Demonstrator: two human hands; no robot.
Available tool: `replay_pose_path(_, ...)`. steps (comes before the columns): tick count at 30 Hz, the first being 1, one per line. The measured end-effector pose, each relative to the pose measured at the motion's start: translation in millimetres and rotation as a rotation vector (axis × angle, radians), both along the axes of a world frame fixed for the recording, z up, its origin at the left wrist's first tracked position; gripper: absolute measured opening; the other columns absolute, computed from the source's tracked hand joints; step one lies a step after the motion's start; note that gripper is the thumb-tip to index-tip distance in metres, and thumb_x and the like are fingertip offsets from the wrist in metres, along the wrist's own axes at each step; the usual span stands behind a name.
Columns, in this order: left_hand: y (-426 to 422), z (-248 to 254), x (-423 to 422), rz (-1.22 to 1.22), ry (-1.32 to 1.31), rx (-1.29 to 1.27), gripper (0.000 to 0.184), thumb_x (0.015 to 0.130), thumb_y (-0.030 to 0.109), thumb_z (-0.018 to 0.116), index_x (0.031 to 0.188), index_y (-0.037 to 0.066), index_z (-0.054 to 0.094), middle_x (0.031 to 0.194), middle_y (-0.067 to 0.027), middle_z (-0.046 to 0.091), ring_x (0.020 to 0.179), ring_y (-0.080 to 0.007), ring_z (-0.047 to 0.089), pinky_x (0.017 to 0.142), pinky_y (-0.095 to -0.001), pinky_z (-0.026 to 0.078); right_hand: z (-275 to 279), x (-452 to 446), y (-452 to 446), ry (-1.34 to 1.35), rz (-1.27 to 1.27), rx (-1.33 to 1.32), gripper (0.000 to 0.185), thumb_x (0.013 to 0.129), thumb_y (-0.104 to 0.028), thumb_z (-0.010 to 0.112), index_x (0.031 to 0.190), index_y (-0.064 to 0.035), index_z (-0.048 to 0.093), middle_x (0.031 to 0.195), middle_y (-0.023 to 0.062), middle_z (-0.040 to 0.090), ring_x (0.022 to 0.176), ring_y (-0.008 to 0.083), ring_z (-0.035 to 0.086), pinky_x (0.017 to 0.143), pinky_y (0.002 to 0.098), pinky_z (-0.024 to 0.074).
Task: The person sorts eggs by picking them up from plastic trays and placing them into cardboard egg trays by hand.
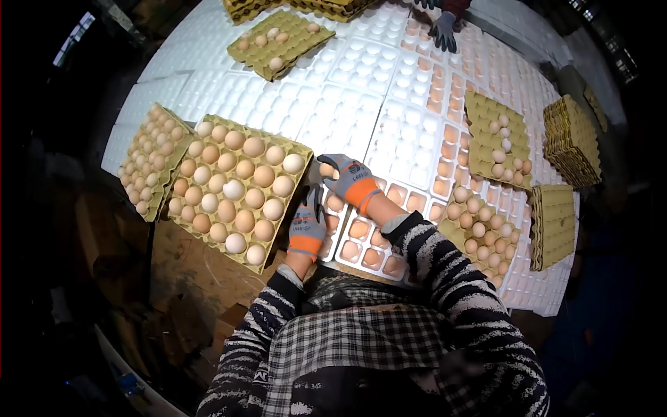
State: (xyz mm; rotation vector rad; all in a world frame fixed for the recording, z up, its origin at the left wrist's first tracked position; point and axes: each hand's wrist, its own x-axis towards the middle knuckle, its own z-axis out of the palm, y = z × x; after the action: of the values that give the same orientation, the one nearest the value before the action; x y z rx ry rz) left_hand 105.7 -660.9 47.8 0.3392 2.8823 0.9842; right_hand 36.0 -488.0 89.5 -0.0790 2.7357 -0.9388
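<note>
My right hand (349, 179), in a grey and orange glove, curls its fingers round a brown egg (328, 170) above the white plastic trays. Just below and left of it, my left hand (306, 222) is in a matching glove beside the right edge of a full pulp tray (303, 154); its fingers point up, and whether they hold anything is hard to see. Brown eggs (360, 228) sit in the cells of the white tray (335, 244) right in front of me.
Another full pulp tray (154, 161) leans at the left. Partly filled pulp trays (302, 31) lie at the back and at the right (479, 111). Stacked empty trays (571, 142) stand far right. Another person's gloved hand (443, 31) is at the top.
</note>
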Motion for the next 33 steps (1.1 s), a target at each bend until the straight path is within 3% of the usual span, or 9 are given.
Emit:
replay_pose_path(3, 2.7, 24.5, -4.7, 0.057, -0.256, -0.003, 0.057, 0.094, 0.024, 0.056, 0.146, 0.008, 0.039, 0.130, -0.0257, 0.054, 0.111, -0.0423, 0.057, 0.094, -0.0463, 0.048, 3.0, -8.1, -16.6, -0.058, 0.092, 0.244, 0.049, 0.087, -0.042, 0.062, 0.130, -0.0190, 0.058, 0.130, 0.0112, 0.058, 0.119, 0.0314, 0.058, 0.095, 0.0409, 0.0493)
replay_pose_path(8, 12.3, 40.5, 7.0, -0.070, 0.077, 0.152, 0.066, 0.083, 0.020, 0.067, 0.143, 0.006, 0.042, 0.132, -0.0229, 0.046, 0.120, -0.0399, 0.048, 0.098, -0.0437, 0.045, -11.1, -22.4, 12.8, 0.385, -0.097, 0.207, 0.038, 0.095, -0.033, 0.056, 0.130, -0.0177, 0.057, 0.122, 0.0084, 0.059, 0.104, 0.0267, 0.061, 0.087, 0.0392, 0.0520)
replay_pose_path(13, 63.1, 24.3, -38.3, -0.101, 0.225, 0.475, 0.057, 0.085, 0.005, 0.055, 0.141, 0.009, 0.048, 0.135, -0.0207, 0.042, 0.126, -0.0367, 0.042, 0.108, -0.0419, 0.035, -53.1, -18.4, 51.1, 0.265, 0.119, 0.280, 0.043, 0.094, -0.030, 0.054, 0.136, -0.0182, 0.054, 0.140, 0.0114, 0.052, 0.130, 0.0257, 0.046, 0.110, 0.0374, 0.0358)
replay_pose_path(19, 101.2, -12.0, -112.6, -0.100, 0.361, 0.073, 0.054, 0.083, -0.001, 0.054, 0.135, 0.011, 0.054, 0.147, -0.0127, 0.042, 0.130, -0.0391, 0.039, 0.112, -0.0466, 0.031, 0.3, 64.2, 113.1, 0.537, -0.385, -0.487, 0.035, 0.094, -0.012, 0.058, 0.128, -0.0080, 0.060, 0.129, 0.0160, 0.058, 0.120, 0.0353, 0.054, 0.101, 0.0401, 0.0452)
replay_pose_path(21, 91.7, -56.3, -129.3, -0.065, 0.351, 0.003, 0.052, 0.085, 0.004, 0.052, 0.137, 0.009, 0.053, 0.148, -0.0128, 0.043, 0.133, -0.0402, 0.036, 0.114, -0.0450, 0.029, 17.7, 114.6, 149.3, 0.631, -0.521, -0.504, 0.036, 0.092, -0.007, 0.060, 0.128, -0.0068, 0.060, 0.128, 0.0152, 0.059, 0.119, 0.0331, 0.056, 0.101, 0.0386, 0.0450)
replay_pose_path(22, 89.9, -44.3, -129.2, -0.134, 0.314, -0.068, 0.050, 0.087, 0.006, 0.050, 0.137, 0.008, 0.053, 0.145, -0.0136, 0.047, 0.133, -0.0398, 0.037, 0.115, -0.0451, 0.028, 34.8, 143.8, 169.3, 0.637, -0.588, -0.374, 0.037, 0.092, 0.001, 0.055, 0.128, -0.0018, 0.059, 0.131, 0.0128, 0.058, 0.118, 0.0229, 0.056, 0.097, 0.0318, 0.0470)
replay_pose_path(25, 92.2, -34.7, -113.6, -0.137, 0.411, 0.009, 0.048, 0.087, 0.005, 0.050, 0.135, 0.005, 0.054, 0.141, -0.0165, 0.051, 0.132, -0.0378, 0.040, 0.114, -0.0446, 0.030, 71.2, 236.9, 220.4, 0.688, -0.862, -0.192, 0.038, 0.087, -0.001, 0.063, 0.125, -0.0047, 0.062, 0.129, 0.0127, 0.059, 0.114, 0.0237, 0.060, 0.091, 0.0332, 0.0510)
replay_pose_path(29, 132.2, 15.8, -45.0, -0.515, 0.165, 0.404, 0.046, 0.085, 0.004, 0.058, 0.132, 0.006, 0.058, 0.133, -0.0150, 0.057, 0.126, -0.0340, 0.049, 0.109, -0.0428, 0.038, 73.1, 326.6, 228.3, 0.452, -0.713, -0.006, 0.039, 0.082, -0.007, 0.069, 0.120, -0.0086, 0.064, 0.120, 0.0128, 0.062, 0.105, 0.0281, 0.062, 0.087, 0.0359, 0.0527)
replay_pose_path(33, 190.4, 50.6, 28.0, -0.974, 0.122, 0.255, 0.054, 0.081, 0.018, 0.071, 0.133, 0.012, 0.057, 0.131, -0.0130, 0.057, 0.121, -0.0348, 0.051, 0.105, -0.0452, 0.040, 73.4, 348.9, 177.4, 0.191, -0.393, 0.169, 0.034, 0.078, -0.015, 0.072, 0.112, -0.0139, 0.068, 0.120, 0.0110, 0.061, 0.101, 0.0315, 0.062, 0.084, 0.0384, 0.0530)
